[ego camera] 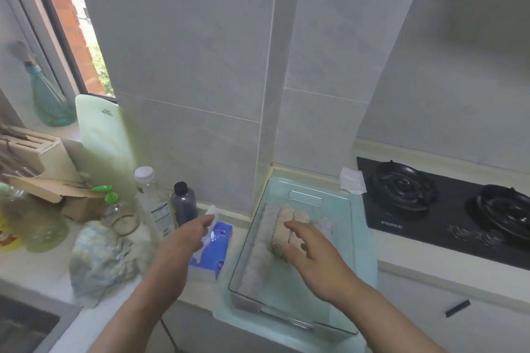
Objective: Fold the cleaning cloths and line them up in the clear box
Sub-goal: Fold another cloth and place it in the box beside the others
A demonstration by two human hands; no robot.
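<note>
The clear rectangular plastic box stands on a pale teal mat on the worktop, just left of the black glass gas hob. It contains four rolled cleaning cloths laid side by side towards its far end: a long grey roll at the left wall, two beige rolls in the middle and a grey roll on the right.

The right hand is over the box with fingers spread and relaxed, grasping nothing; its fingertips lie above the beige rolls, and contact cannot be confirmed. The left hand is outside the box, fingers extended and released, above the blue tissue pack.

A crumpled pale blue and white cloth lies unfolded on the worktop, left of the left hand and well apart from the box.

The upright pale green cutting board carries inverted print; the hob carries white lettering. Neither is legible.
</note>
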